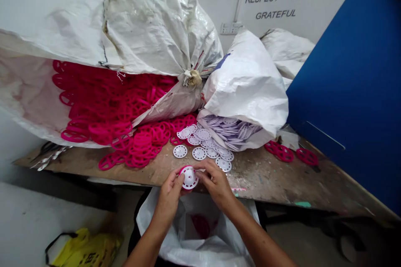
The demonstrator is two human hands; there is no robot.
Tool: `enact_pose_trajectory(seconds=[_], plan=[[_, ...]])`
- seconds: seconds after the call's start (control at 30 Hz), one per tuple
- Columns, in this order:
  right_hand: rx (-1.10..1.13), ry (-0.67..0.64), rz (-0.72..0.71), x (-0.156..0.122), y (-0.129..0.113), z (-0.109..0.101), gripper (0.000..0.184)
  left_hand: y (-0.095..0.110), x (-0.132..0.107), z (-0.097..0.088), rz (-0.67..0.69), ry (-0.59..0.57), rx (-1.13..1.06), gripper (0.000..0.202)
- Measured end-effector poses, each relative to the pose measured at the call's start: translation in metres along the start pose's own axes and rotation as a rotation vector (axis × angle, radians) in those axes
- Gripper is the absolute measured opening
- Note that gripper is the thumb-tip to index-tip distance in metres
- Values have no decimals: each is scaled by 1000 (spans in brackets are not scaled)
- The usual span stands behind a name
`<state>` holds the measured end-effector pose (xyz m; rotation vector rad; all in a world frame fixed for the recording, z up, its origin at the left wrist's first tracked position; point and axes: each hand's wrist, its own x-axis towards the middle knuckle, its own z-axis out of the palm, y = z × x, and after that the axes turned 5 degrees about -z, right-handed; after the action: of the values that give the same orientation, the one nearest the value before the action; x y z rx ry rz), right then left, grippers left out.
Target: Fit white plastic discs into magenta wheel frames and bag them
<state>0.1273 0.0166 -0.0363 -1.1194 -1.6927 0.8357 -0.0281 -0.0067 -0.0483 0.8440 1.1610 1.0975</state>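
The head view looks forward and down, seemingly close above a workbench (pixel 266 179).

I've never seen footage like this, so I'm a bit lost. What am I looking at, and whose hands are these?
This picture comes from a camera worn on a person's head, looking forward and down, so these are the wearer's own hands. The left hand and right hand together hold a white perforated plastic disc with a magenta plastic ring around its edge. On the worn wooden workbench lie more loose white discs and magenta rings, spilling from white woven sacks. Below the hands is an open white plastic bag.
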Motion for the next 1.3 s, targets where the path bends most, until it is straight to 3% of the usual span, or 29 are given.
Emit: enact_pose_trajectory(seconds=[0.2,0.3,0.4,0.5,0.63,0.73,0.8,0.87,1.0,1.07,1.17,1.3], plan=[[105,-137,97,-1,0,-1,16,2,-2,-2,191,36,263,37],[236,-111,173,-2,1,-4,19,6,-4,0,114,0,196,44],[383,-146,216,-6,0,-8,22,4,-8,-1,-37,-105,82,64],[278,-203,165,-16,-2,-9,32,-4,-13,-4,-37,-122,100,62],[17,-245,88,-28,-4,-12,28,-19,-21,-8,-3,-135,197,49],[-47,-400,32,-19,-5,-21,30,-18,-28,-12,-49,-260,310,47],[-100,-429,-5,0,-4,-25,22,-10,-29,-18,-50,-307,455,50],[-254,-352,-43,24,-2,-20,13,2,-25,-30,49,-193,607,47],[-651,-253,-178,65,7,12,18,33,-1,-71,495,375,841,20],[-807,-266,-248,75,13,29,23,46,13,-95,659,578,941,17],[-955,-289,-314,81,22,42,25,59,29,-123,763,679,1050,17],[-993,-318,-350,86,29,44,19,67,43,-138,774,679,1102,18]])
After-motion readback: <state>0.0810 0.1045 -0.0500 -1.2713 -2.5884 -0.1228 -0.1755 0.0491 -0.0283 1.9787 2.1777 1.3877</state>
